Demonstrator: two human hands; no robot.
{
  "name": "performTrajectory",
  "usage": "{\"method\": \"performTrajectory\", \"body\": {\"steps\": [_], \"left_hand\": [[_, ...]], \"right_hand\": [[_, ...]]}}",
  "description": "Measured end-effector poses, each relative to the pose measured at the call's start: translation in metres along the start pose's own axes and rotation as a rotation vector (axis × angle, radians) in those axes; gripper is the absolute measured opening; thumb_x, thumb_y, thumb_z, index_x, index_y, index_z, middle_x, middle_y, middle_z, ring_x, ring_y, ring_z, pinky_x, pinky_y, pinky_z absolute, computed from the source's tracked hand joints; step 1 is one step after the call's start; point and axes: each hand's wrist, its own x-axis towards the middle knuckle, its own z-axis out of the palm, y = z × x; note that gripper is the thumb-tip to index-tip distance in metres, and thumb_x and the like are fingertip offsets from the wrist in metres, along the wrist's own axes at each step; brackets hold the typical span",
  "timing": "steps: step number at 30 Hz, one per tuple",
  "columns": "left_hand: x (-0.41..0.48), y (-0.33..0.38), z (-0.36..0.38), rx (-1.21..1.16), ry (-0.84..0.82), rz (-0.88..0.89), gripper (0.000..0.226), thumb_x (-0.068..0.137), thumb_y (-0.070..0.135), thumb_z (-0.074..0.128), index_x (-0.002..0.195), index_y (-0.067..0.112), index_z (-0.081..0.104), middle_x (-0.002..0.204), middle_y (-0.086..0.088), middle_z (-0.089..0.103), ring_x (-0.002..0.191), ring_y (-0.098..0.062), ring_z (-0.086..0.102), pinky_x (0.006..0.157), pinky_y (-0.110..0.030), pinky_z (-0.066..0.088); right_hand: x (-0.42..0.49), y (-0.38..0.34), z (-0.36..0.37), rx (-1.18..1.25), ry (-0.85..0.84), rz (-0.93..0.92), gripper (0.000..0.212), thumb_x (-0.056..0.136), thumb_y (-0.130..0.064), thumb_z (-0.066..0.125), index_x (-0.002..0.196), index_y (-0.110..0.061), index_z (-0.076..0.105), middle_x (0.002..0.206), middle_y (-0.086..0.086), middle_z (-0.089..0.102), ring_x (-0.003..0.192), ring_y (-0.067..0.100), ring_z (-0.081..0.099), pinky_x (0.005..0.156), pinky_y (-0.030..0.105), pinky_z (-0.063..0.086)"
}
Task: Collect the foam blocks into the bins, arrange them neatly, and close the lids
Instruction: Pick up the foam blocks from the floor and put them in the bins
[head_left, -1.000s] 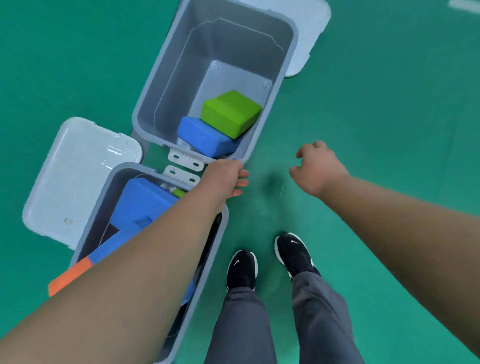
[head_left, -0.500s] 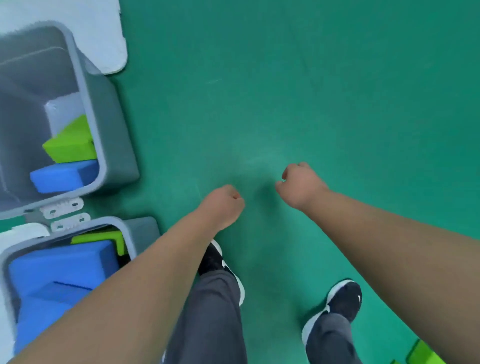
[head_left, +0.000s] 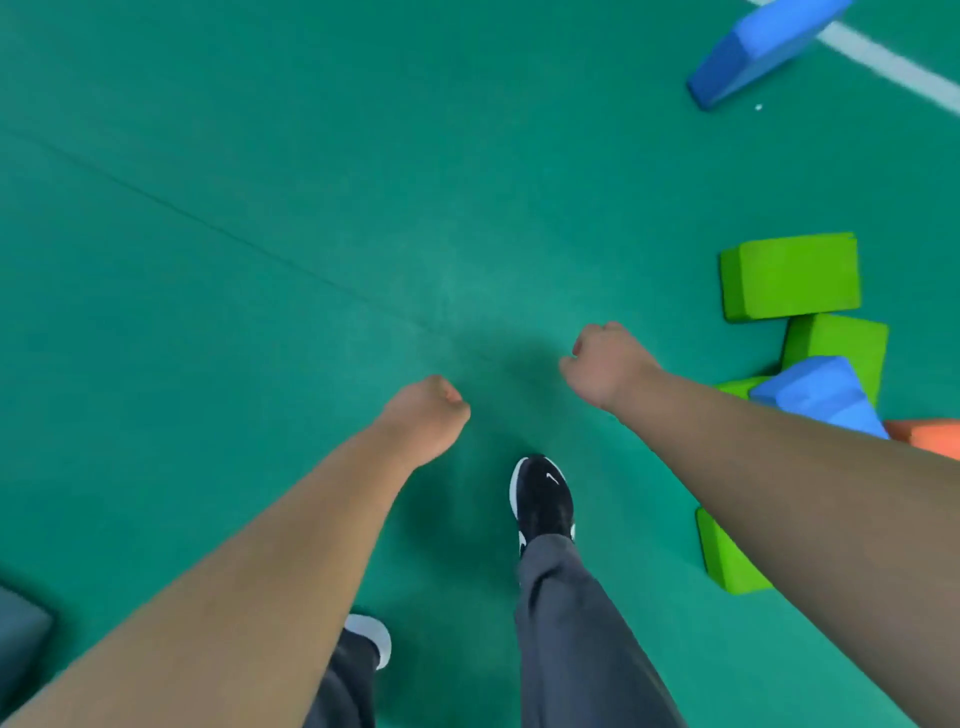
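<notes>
Loose foam blocks lie on the green floor at the right: a green block (head_left: 789, 275), a second green block (head_left: 836, 348) behind a blue block (head_left: 818, 397), an orange block (head_left: 930, 434) at the frame edge, and another green block (head_left: 727, 561) partly hidden under my right forearm. A long blue block (head_left: 758, 52) lies at the top right. My left hand (head_left: 426, 415) and my right hand (head_left: 605, 366) hang in front of me, both curled into fists and holding nothing. The right hand is left of the pile and apart from it.
A dark grey corner of a bin (head_left: 21, 639) shows at the lower left edge. A white floor line (head_left: 893, 67) crosses the top right corner. My feet in black shoes (head_left: 543, 499) stand on the green floor below my hands.
The view has swung right, away from the two bins, which have nearly left the frame. The pile of loose blocks has come into view. My left hand left the bin rim and curled.
</notes>
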Motion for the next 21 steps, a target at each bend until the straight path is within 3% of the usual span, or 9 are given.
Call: {"method": "performTrajectory", "body": {"steps": [5, 8, 11, 14, 17, 19, 21], "left_hand": [[0.041, 0.139, 0.041, 0.21, -0.105, 0.128, 0.015, 0.087, 0.017, 0.047, 0.082, 0.02, 0.061, 0.074, -0.008, 0.057, 0.064, -0.02, 0.047, 0.063, -0.033, 0.036], [0.065, 0.202, 0.071, 0.307, -0.148, 0.203, 0.016, 0.089, 0.017, 0.048, 0.084, 0.017, 0.063, 0.077, -0.01, 0.06, 0.066, -0.022, 0.051, 0.064, -0.034, 0.038], [0.094, 0.246, 0.108, 0.392, -0.178, 0.262, 0.025, 0.09, 0.017, 0.049, 0.088, 0.003, 0.07, 0.085, -0.015, 0.074, 0.075, -0.031, 0.068, 0.066, -0.038, 0.051], [0.115, 0.261, 0.144, 0.438, -0.222, 0.291, 0.028, 0.094, 0.018, 0.052, 0.099, 0.001, 0.073, 0.099, -0.017, 0.076, 0.095, -0.033, 0.074, 0.082, -0.045, 0.059], [0.128, 0.249, 0.173, 0.59, -0.308, 0.313, 0.031, 0.093, 0.024, 0.052, 0.098, 0.0, 0.071, 0.102, -0.019, 0.076, 0.09, -0.034, 0.075, 0.077, -0.046, 0.059], [0.133, 0.236, 0.183, 0.686, -0.353, 0.303, 0.035, 0.091, 0.029, 0.053, 0.1, 0.0, 0.071, 0.103, -0.018, 0.076, 0.083, -0.033, 0.075, 0.072, -0.042, 0.055], [0.137, 0.222, 0.191, 0.727, -0.378, 0.275, 0.038, 0.086, 0.032, 0.052, 0.099, 0.001, 0.071, 0.101, -0.018, 0.077, 0.088, -0.034, 0.076, 0.069, -0.038, 0.052]], "right_hand": [[0.012, 0.144, -0.025, 0.165, 0.023, 0.167, 0.038, 0.092, -0.033, 0.051, 0.109, -0.001, 0.064, 0.118, 0.022, 0.058, 0.105, 0.039, 0.06, 0.081, 0.036, 0.047], [0.008, 0.21, -0.027, 0.242, 0.052, 0.281, 0.029, 0.093, -0.031, 0.052, 0.1, -0.004, 0.062, 0.11, 0.023, 0.06, 0.101, 0.039, 0.06, 0.077, 0.036, 0.044], [0.001, 0.257, -0.013, 0.267, 0.06, 0.375, 0.029, 0.099, -0.027, 0.049, 0.104, -0.002, 0.062, 0.118, 0.025, 0.063, 0.114, 0.039, 0.059, 0.081, 0.037, 0.046], [-0.007, 0.284, 0.02, 0.344, 0.045, 0.446, 0.034, 0.1, -0.026, 0.048, 0.114, 0.001, 0.063, 0.124, 0.023, 0.062, 0.12, 0.039, 0.058, 0.081, 0.035, 0.043], [-0.022, 0.295, 0.068, 0.477, -0.021, 0.518, 0.037, 0.097, -0.03, 0.05, 0.12, -0.003, 0.061, 0.126, 0.021, 0.056, 0.102, 0.038, 0.059, 0.075, 0.033, 0.042], [-0.033, 0.297, 0.097, 0.543, -0.064, 0.538, 0.029, 0.097, -0.028, 0.049, 0.113, -0.006, 0.059, 0.122, 0.018, 0.053, 0.087, 0.034, 0.052, 0.071, 0.033, 0.041], [-0.041, 0.303, 0.123, 0.578, -0.099, 0.578, 0.02, 0.096, -0.025, 0.048, 0.104, -0.008, 0.057, 0.119, 0.017, 0.052, 0.083, 0.031, 0.049, 0.069, 0.033, 0.04]]}}
